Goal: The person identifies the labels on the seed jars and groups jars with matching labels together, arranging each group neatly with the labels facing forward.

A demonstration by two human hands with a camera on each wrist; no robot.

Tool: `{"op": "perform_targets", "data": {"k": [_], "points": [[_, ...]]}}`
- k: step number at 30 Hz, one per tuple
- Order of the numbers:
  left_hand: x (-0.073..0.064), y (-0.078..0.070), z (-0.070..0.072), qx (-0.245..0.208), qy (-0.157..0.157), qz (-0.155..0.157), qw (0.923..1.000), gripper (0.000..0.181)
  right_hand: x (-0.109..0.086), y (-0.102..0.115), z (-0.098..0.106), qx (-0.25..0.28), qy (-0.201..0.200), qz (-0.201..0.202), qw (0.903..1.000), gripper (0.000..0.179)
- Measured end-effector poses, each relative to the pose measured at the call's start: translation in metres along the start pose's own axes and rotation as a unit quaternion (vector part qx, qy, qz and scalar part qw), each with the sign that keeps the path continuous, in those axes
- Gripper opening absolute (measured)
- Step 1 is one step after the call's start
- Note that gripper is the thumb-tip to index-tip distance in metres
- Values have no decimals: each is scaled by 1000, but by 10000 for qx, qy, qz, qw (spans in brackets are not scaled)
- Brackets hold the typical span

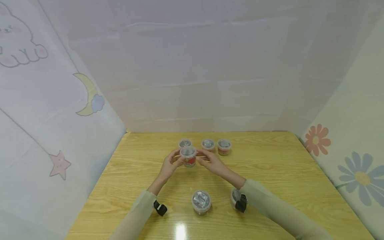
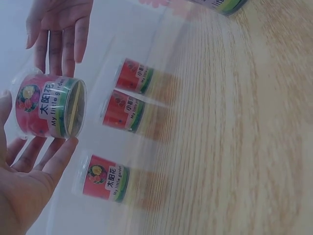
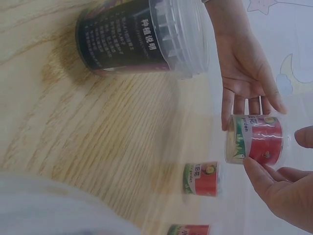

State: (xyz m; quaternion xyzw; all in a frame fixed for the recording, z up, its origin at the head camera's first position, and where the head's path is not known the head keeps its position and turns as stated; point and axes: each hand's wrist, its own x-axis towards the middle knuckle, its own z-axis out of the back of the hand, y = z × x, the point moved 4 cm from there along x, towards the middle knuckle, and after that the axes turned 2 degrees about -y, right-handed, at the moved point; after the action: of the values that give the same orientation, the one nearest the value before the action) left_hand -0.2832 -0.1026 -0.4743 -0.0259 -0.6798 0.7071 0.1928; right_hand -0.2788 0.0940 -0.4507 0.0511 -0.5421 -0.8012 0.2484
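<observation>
At your far left, a pink star and a yellow moon show on the wall. Your left hand grips the near side of the lidded cup, its thumb toward you. That cup is upright, raised above the wooden table, between both your hands; its red label reads "My little garden" in the left wrist view. Just behind it stands the left back cup. Closer to you, the front cup sits with its silvery top showing. Next comes the middle back cup, then your right hand, grasping the raised cup from the other side. Beyond are the right back cup and, partly hidden by your right sleeve, another cup. Red and blue flowers mark the far right.
</observation>
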Motion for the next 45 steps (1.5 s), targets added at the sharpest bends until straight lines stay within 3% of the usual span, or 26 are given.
{"op": "perform_targets", "data": {"k": [13, 20, 27, 35, 45], "points": [[-1, 4, 3, -87, -2, 222, 9997, 49, 8, 0, -5, -401, 409, 136, 9983, 52], [2, 28, 10, -72, -133, 216, 9997, 50, 13, 1, -9, -554, 636, 45, 9964, 54], [-5, 9, 10, -41, -114, 407, 9991, 48, 19, 5, -11, -671, 898, 52, 9937, 54], [-5, 12, 17, -88, -242, 457, 9986, 49, 29, 6, -13, -930, 1220, 165, 9880, 54], [-7, 17, 21, -18, -235, 483, 9986, 51, 36, -5, -18, -1231, 1375, -70, 9828, 56]]}}
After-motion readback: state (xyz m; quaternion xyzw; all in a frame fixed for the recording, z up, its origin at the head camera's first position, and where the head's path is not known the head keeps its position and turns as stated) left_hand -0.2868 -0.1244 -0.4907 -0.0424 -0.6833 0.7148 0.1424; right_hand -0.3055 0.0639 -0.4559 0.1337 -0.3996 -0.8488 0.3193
